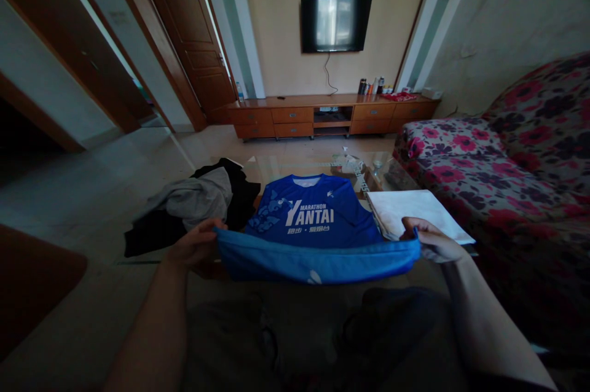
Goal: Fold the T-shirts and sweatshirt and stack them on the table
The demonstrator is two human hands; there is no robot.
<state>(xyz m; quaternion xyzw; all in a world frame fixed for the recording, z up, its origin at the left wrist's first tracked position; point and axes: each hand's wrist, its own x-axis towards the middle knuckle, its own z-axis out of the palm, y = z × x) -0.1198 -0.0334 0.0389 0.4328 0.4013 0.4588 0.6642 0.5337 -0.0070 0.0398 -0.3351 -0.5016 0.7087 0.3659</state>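
A blue sleeveless running shirt (pixel 308 211) with white "Marathon Yantai" lettering lies front up on the glass coffee table (pixel 276 164), its neck away from me. Its near end is lifted, showing a lighter blue strip along the edge. My left hand (pixel 198 244) pinches the left corner of that edge. At the opposite corner, my right hand (pixel 433 241) is closed on the cloth. Left of the shirt is a loose heap of black clothes (pixel 246 192) with a grey garment (pixel 203 195) on top. Close to my right hand lies a folded white cloth (pixel 419 211).
A flower-patterned sofa (pixel 498 177) stands along the right side. Glassware (pixel 378 168) and a tissue pack (pixel 345 161) sit at the table's far end. Beyond are a low wooden cabinet (pixel 295 115) with bottles and cans, and a wall television (pixel 336 23).
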